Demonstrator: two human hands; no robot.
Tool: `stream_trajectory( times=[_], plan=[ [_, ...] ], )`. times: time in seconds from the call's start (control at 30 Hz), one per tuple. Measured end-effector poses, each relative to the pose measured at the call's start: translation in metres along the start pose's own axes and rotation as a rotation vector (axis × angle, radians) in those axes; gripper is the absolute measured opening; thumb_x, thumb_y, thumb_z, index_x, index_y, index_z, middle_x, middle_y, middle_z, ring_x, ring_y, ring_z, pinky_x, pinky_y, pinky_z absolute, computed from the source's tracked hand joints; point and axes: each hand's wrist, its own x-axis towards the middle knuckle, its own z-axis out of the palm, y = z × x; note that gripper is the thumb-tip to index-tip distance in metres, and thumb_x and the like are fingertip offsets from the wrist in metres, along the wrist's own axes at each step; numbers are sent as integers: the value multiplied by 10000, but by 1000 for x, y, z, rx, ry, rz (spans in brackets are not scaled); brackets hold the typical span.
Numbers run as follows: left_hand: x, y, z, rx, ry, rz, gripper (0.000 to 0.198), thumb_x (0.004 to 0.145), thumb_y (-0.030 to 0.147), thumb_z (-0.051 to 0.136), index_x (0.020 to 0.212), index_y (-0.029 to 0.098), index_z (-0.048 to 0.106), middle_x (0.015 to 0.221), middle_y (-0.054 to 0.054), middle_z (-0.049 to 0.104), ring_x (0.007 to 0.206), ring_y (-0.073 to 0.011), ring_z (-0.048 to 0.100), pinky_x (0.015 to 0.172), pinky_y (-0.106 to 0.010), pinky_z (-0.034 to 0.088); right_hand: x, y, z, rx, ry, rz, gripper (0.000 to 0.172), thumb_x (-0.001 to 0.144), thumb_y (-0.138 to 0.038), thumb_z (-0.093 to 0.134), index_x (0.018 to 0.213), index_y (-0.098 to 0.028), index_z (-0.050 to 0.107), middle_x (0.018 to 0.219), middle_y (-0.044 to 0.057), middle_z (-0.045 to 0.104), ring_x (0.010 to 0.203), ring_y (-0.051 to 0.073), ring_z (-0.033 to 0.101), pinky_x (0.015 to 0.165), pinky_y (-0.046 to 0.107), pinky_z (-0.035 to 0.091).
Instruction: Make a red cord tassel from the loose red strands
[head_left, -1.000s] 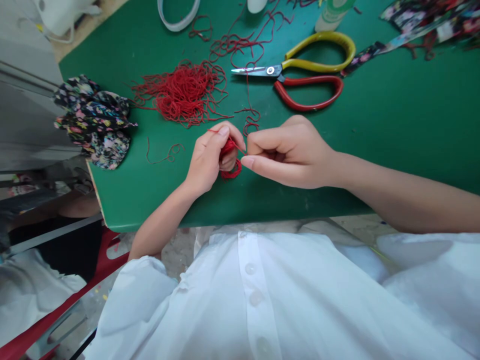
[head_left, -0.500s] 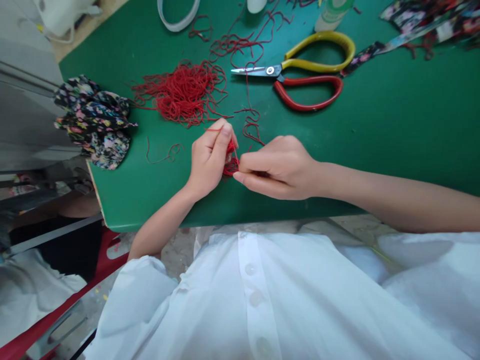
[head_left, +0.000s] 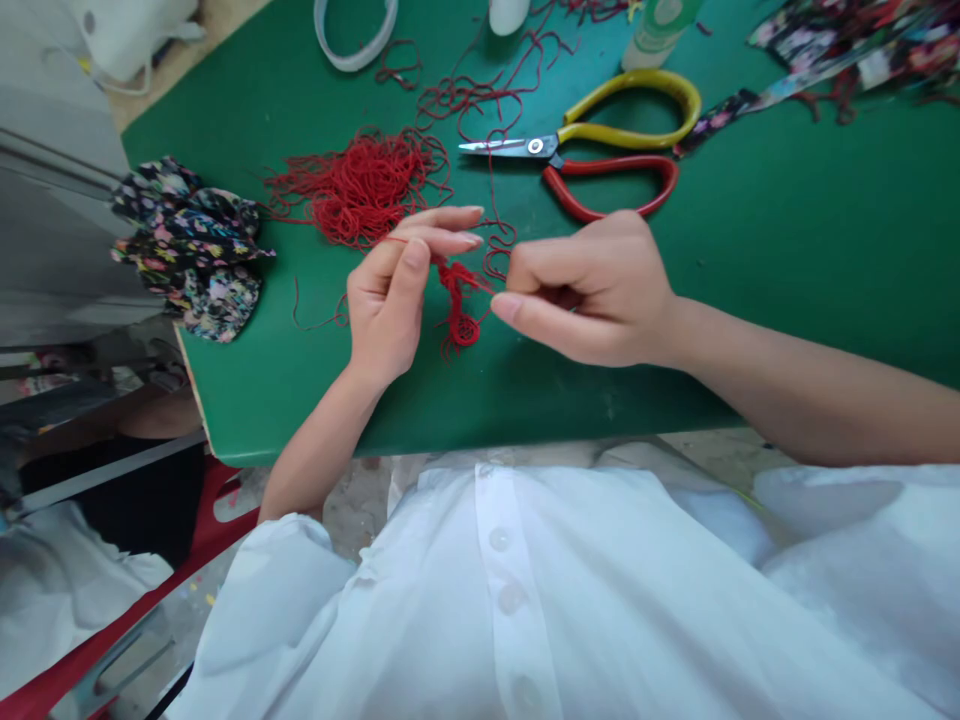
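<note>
Thread bundle (head_left: pixel 459 305) dangles between fingers: left hand (head_left: pixel 390 300) spread, right hand (head_left: pixel 592 290) pinching it.

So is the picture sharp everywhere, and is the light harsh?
Head view: soft light, faint shadows under left hand and right hand; red thread between them sharp; floral strips at top right smeared; near edge of green table bows, wide-lens distortion.
</note>
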Motion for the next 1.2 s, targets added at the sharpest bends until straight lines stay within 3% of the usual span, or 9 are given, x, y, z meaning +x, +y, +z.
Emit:
stream_trajectory(
  times=[0.1, 0.2, 0.37, 0.47, 0.6, 0.73, 1.03, 1.2],
  plan=[
    [3, -1, -1, -113, 76, 66, 305, 917, 462, 573, 777, 205, 660, 898, 29, 697, 892, -84, 661, 904, -295, 534, 3, -1, -3, 155, 124, 94, 466, 942, -474, 522, 597, -194, 380, 562, -44, 328, 526, 73, 256, 533, 270, 239],
    [2, -3, -3, -137, 94, 5, 332, 846, 535, 640, 764, 213, 639, 752, 37, 644, 781, -74, 637, 805, -272, 543, 7, 0, -3, 322, 147, 175, 537, 895, -574, 570, 583, -194, 354, 577, -44, 325, 546, 70, 263, 521, 269, 226],
    [-1, -3, -6, -3, -35, -128, 366, 882, 563, 558, 809, 214, 638, 651, 44, 557, 648, -50, 564, 659, -215, 491, 11, 1, -3, 489, 152, 235, 568, 858, -581, 626, 557, -187, 348, 533, -57, 296, 519, 54, 267, 498, 262, 208],
    [-2, 0, -7, 18, -201, -280, 342, 873, 527, 590, 820, 198, 666, 644, 42, 585, 611, -44, 561, 599, -187, 475, 10, -1, -5, 404, 164, 211, 572, 889, -561, 592, 544, -178, 344, 529, -56, 292, 511, 49, 255, 503, 262, 188],
    [-3, 6, -4, -73, -461, -535, 282, 805, 438, 713, 842, 161, 682, 645, 34, 647, 548, -35, 577, 495, -147, 441, 7, 1, -8, 189, 144, 77, 472, 928, -404, 578, 575, -173, 367, 551, -56, 303, 532, 55, 236, 530, 265, 182],
    [-5, 9, 0, -205, -607, -685, 245, 792, 346, 744, 848, 119, 672, 614, 21, 667, 473, -13, 544, 424, -115, 391, 6, 8, -5, 40, 102, 9, 392, 950, -320, 514, 613, -185, 368, 562, -56, 291, 539, 72, 225, 552, 267, 198],
    [-7, 12, 4, -221, -671, -716, 271, 792, 350, 741, 814, 92, 660, 605, 1, 676, 443, -12, 534, 417, -116, 407, 8, 17, 3, -7, 100, 73, 392, 963, -367, 485, 640, -194, 345, 596, -50, 296, 559, 85, 246, 568, 265, 226],
    [-8, 12, 2, -206, -675, -693, 273, 846, 378, 681, 825, 106, 679, 587, 16, 657, 459, -7, 536, 431, -105, 409, 8, 24, 6, -82, 109, 98, 379, 953, -459, 502, 692, -202, 409, 623, -35, 413, 605, 91, 394, 595, 249, 315]
  ],
)
